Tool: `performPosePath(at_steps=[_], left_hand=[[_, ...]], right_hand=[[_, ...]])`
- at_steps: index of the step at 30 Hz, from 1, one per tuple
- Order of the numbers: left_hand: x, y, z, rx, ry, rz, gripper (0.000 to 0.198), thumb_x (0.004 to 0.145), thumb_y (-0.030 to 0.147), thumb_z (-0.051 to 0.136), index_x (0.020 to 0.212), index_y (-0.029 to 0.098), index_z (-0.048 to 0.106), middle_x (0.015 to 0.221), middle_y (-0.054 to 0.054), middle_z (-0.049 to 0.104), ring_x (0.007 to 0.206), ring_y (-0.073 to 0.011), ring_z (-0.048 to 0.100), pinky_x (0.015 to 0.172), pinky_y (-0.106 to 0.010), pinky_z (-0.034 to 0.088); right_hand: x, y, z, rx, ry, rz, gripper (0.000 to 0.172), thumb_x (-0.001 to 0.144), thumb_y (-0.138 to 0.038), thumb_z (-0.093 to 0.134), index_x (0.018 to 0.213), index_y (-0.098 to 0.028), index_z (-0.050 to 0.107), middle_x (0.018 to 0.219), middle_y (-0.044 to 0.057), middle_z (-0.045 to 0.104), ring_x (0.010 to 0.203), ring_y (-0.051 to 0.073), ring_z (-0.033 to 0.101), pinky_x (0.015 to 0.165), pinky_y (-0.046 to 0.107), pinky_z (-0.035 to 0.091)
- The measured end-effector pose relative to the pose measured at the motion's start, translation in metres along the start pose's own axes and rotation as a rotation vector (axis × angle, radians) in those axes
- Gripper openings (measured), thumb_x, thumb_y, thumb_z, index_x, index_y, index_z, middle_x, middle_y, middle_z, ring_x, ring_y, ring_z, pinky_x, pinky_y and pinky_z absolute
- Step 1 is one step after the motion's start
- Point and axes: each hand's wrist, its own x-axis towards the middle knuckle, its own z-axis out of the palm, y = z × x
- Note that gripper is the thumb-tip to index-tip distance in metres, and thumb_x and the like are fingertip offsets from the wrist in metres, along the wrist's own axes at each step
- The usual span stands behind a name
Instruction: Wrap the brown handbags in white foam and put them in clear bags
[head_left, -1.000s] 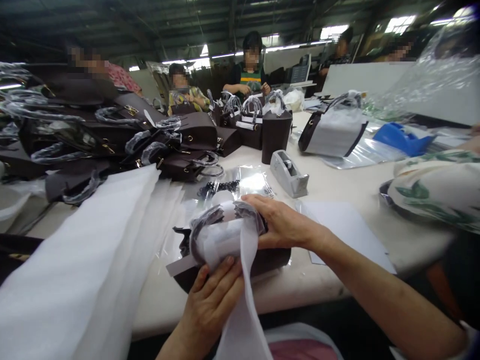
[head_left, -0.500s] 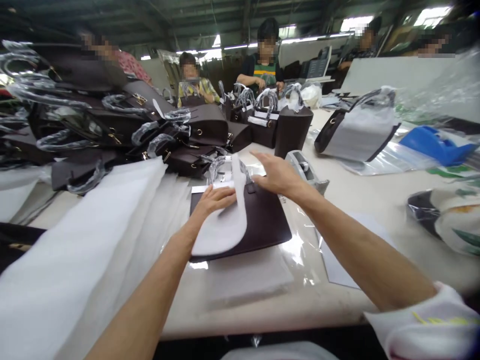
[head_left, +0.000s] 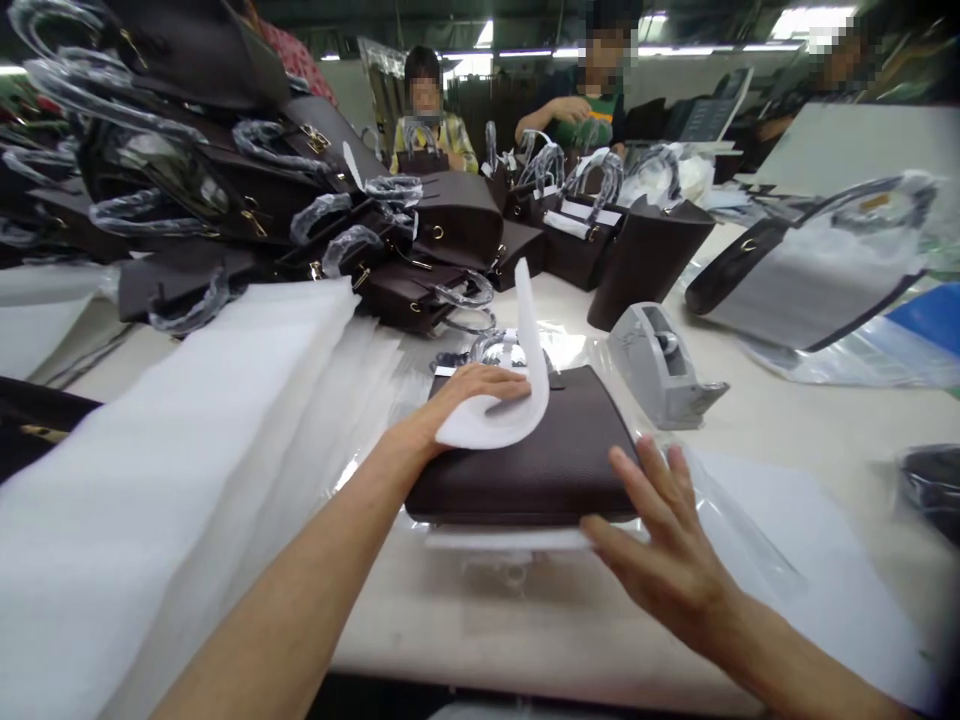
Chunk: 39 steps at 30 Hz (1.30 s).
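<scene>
A dark brown handbag (head_left: 577,430) lies flat in front of me, its plastic-wrapped handles (head_left: 499,350) pointing away. A strip of white foam sheet (head_left: 495,428) rests curled on its upper side, with one end standing up. My left hand (head_left: 480,390) lies on the foam with fingers stretched out inside the curl; its thumb is hidden. At the bag's near right corner is my right hand (head_left: 667,540), open with fingers spread. Whether its fingertips touch the leather I cannot tell. Under the bag, the edge of another white sheet (head_left: 510,540) sticks out toward me.
Stacked white foam sheets (head_left: 187,420) lie on the left, before a heap of brown handbags (head_left: 255,200). A grey tape dispenser (head_left: 660,370) stands beyond the bag, right of it. A partly wrapped handbag (head_left: 810,270) leans at the right. Co-workers (head_left: 431,120) are across the table.
My right hand has moved from near the handles to the bag's near right corner. My left hand remains on the foam, which is curled more tightly. The camera view has shifted.
</scene>
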Motion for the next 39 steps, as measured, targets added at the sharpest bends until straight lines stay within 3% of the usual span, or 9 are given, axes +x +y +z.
performPosePath(at_steps=[5,9,12,15,21,24,27,33,39], left_hand=[[-0.013,0.018,-0.006,0.057,0.006,-0.143,0.052,0.073,0.047,0.062,0.119,0.025,0.052,0.128,-0.007,0.052,0.120,-0.0298,0.044,0.104,-0.056,0.022],[-0.067,0.035,-0.004,0.080,0.146,-0.394,0.069,0.080,0.052,0.050,0.133,0.012,0.034,0.136,-0.021,0.038,0.127,-0.0372,0.033,0.098,-0.062,0.029],[-0.113,0.043,0.007,0.048,0.165,-0.172,0.060,0.075,0.046,0.061,0.126,0.018,0.046,0.137,-0.013,0.039,0.133,-0.0323,0.020,0.103,-0.054,0.030],[-0.132,0.043,0.020,0.027,0.380,0.050,0.029,0.079,0.020,0.061,0.108,0.020,0.058,0.124,-0.010,0.054,0.126,-0.0253,0.036,0.097,-0.046,0.041],[-0.120,0.048,0.021,0.015,0.520,0.082,0.008,0.079,0.012,0.058,0.081,0.018,0.062,0.094,-0.006,0.067,0.094,-0.0174,0.059,0.081,-0.035,0.052],[-0.118,0.052,0.018,0.022,0.519,0.033,0.006,0.081,0.016,0.057,0.078,0.019,0.062,0.087,-0.005,0.067,0.089,-0.0175,0.060,0.079,-0.035,0.052],[-0.117,0.051,0.018,0.013,0.508,-0.003,0.007,0.081,0.017,0.056,0.077,0.019,0.062,0.085,-0.004,0.068,0.088,-0.0178,0.061,0.080,-0.035,0.052],[-0.116,0.065,0.024,0.299,0.566,-0.033,0.011,0.080,0.013,0.057,0.088,0.018,0.061,0.096,-0.006,0.067,0.094,-0.0199,0.061,0.094,-0.044,0.041],[-0.090,0.093,0.063,0.402,0.749,0.357,0.016,0.084,0.015,0.052,0.087,0.023,0.066,0.095,0.001,0.069,0.104,-0.0172,0.057,0.109,-0.050,0.021]], right_hand=[[0.020,0.013,0.001,0.099,-0.029,0.140,0.007,0.082,-0.015,0.053,0.082,-0.019,0.058,0.117,0.009,0.059,0.116,0.026,0.049,0.090,0.044,0.043],[0.016,0.010,0.006,0.121,0.033,0.191,0.005,0.082,-0.018,0.056,0.077,-0.020,0.058,0.110,0.008,0.063,0.112,0.025,0.053,0.087,0.041,0.045],[0.017,0.007,0.009,0.131,0.065,0.222,0.008,0.082,-0.021,0.056,0.074,-0.020,0.057,0.108,0.008,0.064,0.110,0.025,0.054,0.086,0.041,0.045],[0.020,0.004,0.010,0.182,0.116,0.297,0.009,0.082,-0.022,0.056,0.073,-0.020,0.056,0.108,0.009,0.063,0.110,0.025,0.054,0.087,0.044,0.045],[0.024,-0.003,0.003,0.329,0.151,0.466,0.013,0.080,-0.026,0.059,0.069,-0.020,0.055,0.100,0.008,0.065,0.106,0.025,0.056,0.088,0.044,0.046],[0.027,-0.002,0.002,0.325,0.152,0.516,0.015,0.080,-0.029,0.060,0.091,-0.020,0.059,0.103,0.009,0.063,0.105,0.025,0.056,0.087,0.044,0.047],[0.028,0.004,0.005,0.273,0.097,0.461,0.026,0.083,-0.027,0.058,0.108,-0.021,0.058,0.107,0.009,0.061,0.107,0.024,0.055,0.088,0.044,0.047],[0.028,0.012,0.011,0.234,0.139,0.346,0.019,0.084,-0.020,0.055,0.101,-0.023,0.064,0.101,0.006,0.064,0.104,0.023,0.056,0.086,0.044,0.049],[0.030,0.016,0.014,0.180,0.133,0.300,0.021,0.083,-0.019,0.054,0.101,-0.023,0.064,0.096,0.006,0.066,0.100,0.024,0.059,0.082,0.044,0.053]])
